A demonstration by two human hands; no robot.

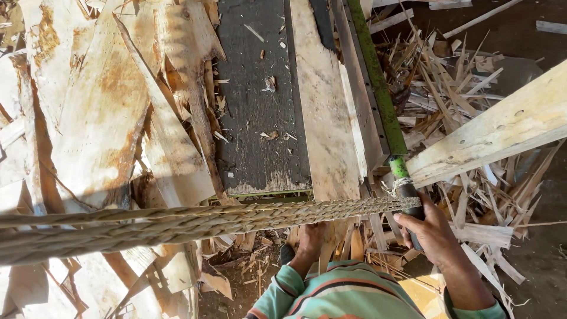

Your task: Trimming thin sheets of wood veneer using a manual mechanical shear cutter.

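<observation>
Gripping the dark handle (412,211) at the near end of a green metal bar (378,82), the right hand (434,231) closes around it where braided straw ropes (207,221) are tied. The left hand (310,239) presses low on a pale plank (325,118), fingers hidden. Rough veneer sheets (100,118) crowd the left; splintered offcuts (449,82) litter the right.

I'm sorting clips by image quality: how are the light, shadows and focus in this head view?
Head view: hard sunlight, the pale wood sheets at left nearly bleached; deep shadow along the dark board and the ground at right. The braided rope looms close and soft-edged at far left. The right hand on the green handle's grip is sharp; the left hand sits in shade.
</observation>
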